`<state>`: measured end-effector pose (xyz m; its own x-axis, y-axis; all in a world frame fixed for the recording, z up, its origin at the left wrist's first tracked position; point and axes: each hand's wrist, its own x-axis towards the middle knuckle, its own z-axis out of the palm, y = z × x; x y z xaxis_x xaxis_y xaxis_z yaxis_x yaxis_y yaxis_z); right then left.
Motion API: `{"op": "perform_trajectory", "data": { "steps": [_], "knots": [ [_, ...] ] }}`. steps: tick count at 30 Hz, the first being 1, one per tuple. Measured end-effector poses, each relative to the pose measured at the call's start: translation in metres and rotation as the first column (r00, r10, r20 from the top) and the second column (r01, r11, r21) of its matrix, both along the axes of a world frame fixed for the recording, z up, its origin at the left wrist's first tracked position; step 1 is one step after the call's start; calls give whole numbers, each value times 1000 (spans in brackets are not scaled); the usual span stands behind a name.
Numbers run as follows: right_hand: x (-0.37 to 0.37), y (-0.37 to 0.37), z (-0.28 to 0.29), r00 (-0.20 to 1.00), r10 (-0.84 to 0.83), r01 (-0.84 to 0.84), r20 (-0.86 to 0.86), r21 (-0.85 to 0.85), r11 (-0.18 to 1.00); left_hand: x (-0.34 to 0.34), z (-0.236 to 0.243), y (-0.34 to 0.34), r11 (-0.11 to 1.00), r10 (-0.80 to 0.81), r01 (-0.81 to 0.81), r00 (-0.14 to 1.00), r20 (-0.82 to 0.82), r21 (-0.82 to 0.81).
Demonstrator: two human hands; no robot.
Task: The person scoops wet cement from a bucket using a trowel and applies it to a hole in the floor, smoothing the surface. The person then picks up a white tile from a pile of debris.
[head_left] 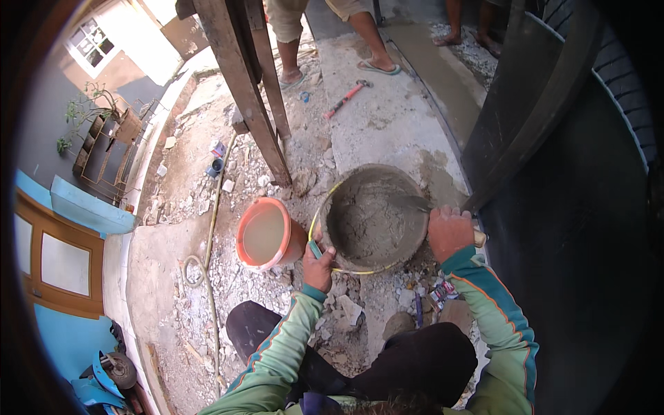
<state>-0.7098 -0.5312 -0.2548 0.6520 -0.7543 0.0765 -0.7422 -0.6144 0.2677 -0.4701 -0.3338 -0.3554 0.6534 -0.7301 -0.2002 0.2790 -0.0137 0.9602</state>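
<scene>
In front of me stands a round dark bucket [422, 238] of wet grey mortar [363, 225]. My right hand [451, 234] is closed around a trowel, its wooden handle end [479, 238] sticking out past the fist. The trowel's blade [409, 202] reaches over the right side of the bucket and lies against the mortar. At the near left rim, my left hand [319, 268] grips the bucket's edge, its thumb beside a small green piece [315, 250] that looks like a handle grip. A yellow band or wire curves along that rim.
Left of the mortar stands an orange bucket [240, 242] of cloudy water. A hose [211, 277] runs over rubble. Wooden posts [252, 90] rise ahead; a red-handled hammer [346, 100] lies beyond. Other people's legs [373, 41] show at the top. A dark panel [553, 242] borders my right.
</scene>
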Motion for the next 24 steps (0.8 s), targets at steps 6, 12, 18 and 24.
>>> {"op": "perform_trajectory", "data": {
  "steps": [6, 12, 18, 24],
  "knots": [
    [48, 39, 27, 888, 355, -179, -293, 490, 853, -18, 9, 0, 1000, -10, 10, 1000, -19, -11],
    [40, 6, 28, 972, 221, -92, -75, 748, 657, -22, 17, 1, 1000, 8, -7, 999, 50, -11],
    [-22, 7, -18, 920, -296, -244, 256, 967, 78, -10, 12, 5, 998, 53, -53, 999, -6, 14],
    [-98, 54, -46, 684, -642, -420, 347, 906, 42, 38, -51, 33, 995, 94, -97, 987, -131, -11]
  ]
}}
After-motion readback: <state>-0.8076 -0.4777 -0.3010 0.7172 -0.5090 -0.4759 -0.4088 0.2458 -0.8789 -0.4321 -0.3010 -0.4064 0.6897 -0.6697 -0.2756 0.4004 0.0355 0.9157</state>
